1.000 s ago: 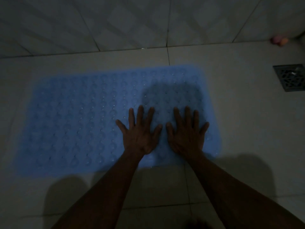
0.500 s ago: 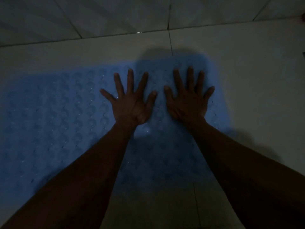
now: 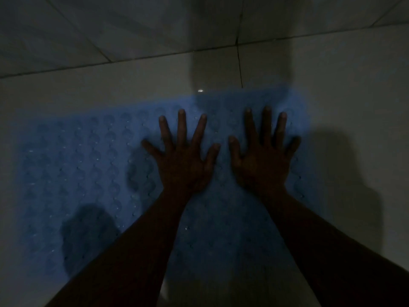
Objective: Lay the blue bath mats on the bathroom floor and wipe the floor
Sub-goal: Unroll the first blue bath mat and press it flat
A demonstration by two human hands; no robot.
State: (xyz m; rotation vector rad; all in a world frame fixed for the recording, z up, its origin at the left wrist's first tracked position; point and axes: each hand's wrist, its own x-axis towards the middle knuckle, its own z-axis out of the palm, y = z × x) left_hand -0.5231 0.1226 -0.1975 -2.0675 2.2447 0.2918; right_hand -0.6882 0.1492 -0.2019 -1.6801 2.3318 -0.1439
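Observation:
A blue bath mat (image 3: 73, 178) with a bubbled, dimpled surface lies flat on the pale tiled floor (image 3: 354, 103) in dim light. My left hand (image 3: 183, 158) presses flat on the mat near its far edge, fingers straight and spread. My right hand (image 3: 263, 156) lies flat beside it toward the mat's right end, fingers likewise spread. Both forearms stretch across the mat from the near side and hide part of it.
The tiled wall (image 3: 132, 25) rises just beyond the mat's far edge. Bare floor tiles lie to the right of the mat and along the strip between mat and wall. My shadow darkens the mat's lower left and the floor at right.
Both hands have slid away from me across the mat, from its near edge to near its far edge, staying flat. The view has closed in; the floor drain is out of frame.

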